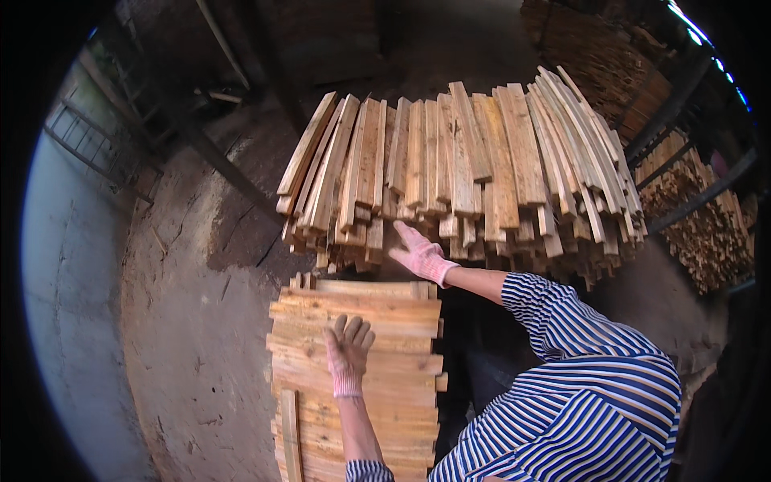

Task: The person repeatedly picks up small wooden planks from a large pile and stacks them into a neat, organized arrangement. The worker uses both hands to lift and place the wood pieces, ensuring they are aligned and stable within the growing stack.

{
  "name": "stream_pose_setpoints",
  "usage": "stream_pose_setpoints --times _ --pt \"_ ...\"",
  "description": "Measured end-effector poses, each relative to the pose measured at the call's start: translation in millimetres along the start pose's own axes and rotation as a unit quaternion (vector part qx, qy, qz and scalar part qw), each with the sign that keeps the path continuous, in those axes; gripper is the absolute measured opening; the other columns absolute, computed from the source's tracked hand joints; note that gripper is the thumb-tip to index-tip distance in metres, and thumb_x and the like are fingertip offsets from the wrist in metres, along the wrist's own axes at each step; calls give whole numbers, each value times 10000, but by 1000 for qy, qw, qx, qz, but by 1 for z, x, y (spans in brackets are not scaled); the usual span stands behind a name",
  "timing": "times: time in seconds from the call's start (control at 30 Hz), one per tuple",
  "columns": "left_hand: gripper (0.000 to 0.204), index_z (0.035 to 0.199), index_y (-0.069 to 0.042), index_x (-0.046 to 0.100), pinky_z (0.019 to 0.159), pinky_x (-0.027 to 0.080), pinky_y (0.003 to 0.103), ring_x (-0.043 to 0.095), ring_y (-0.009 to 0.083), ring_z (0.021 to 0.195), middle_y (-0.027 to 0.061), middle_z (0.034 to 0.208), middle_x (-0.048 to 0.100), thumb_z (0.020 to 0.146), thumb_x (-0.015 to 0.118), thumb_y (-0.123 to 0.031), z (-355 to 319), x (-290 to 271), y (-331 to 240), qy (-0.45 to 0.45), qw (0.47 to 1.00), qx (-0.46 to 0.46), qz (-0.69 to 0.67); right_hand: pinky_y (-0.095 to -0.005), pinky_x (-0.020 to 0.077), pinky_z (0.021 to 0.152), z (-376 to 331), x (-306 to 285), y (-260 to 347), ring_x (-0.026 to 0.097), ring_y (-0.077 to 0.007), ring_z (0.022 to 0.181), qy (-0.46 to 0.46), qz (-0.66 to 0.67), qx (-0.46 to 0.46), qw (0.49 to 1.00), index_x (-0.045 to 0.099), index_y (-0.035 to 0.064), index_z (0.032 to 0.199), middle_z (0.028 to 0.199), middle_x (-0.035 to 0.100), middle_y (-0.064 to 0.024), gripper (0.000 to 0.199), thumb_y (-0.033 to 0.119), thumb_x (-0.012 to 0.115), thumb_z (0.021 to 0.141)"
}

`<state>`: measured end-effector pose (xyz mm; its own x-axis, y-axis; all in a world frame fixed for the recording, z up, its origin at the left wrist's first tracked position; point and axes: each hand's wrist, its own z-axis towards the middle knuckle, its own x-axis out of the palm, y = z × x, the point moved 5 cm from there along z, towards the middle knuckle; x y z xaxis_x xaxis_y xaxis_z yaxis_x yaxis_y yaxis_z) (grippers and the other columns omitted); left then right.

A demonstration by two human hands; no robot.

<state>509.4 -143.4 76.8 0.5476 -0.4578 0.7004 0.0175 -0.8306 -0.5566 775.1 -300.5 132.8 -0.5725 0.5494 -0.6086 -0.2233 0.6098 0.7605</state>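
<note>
My left hand (pixel 348 353), in a pink knitted glove with dirty grey fingers, hovers over or rests on a near stack of flat wooden boards (pixel 377 321). Its fingers are spread and hold nothing. A narrow wooden strip (pixel 291 434) lies crosswise on these boards, left of my forearm. Further out, my right hand (pixel 422 255), gloved alike, reaches to the lower front ends of a big pile of wooden strips (pixel 466 161). Its fingers are stretched out and grip nothing; whether they touch the strip ends I cannot tell.
A dark post (pixel 217 153) slants down left of the big pile. More stacked wood (pixel 683 217) stands behind dark bars at the right. A pale wall (pixel 72 305) runs along the left, beside the dirt floor (pixel 185 345).
</note>
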Motion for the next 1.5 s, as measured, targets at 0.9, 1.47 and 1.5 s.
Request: stream_pose_setpoints --times 0.9,1.47,1.5 --pt "841 1472 -27 359 1033 464 485 563 314 1191 182 1405 491 795 775 -301 309 386 15 134 970 -173 109 -397 543 738 220 -184 -86 654 -220 807 -57 345 162 923 743 -1 1039 927 731 -92 643 577 787 761" --pt "545 1290 2 543 932 553 397 658 229 1004 116 1138 659 844 773 -210 80 141 1 -121 961 -156 196 -320 483 1028 71 -25 -44 626 -188 1150 166 569 121 796 629 -10 1279 1230 679 -124 427 274 661 961" --pt "608 1328 12 484 920 555 377 648 218 1015 124 1156 639 840 782 -195 68 136 1 -68 948 -141 276 -313 486 1034 67 -9 -37 632 -172 1138 157 590 135 780 641 -19 1262 1224 685 -108 430 255 703 937"
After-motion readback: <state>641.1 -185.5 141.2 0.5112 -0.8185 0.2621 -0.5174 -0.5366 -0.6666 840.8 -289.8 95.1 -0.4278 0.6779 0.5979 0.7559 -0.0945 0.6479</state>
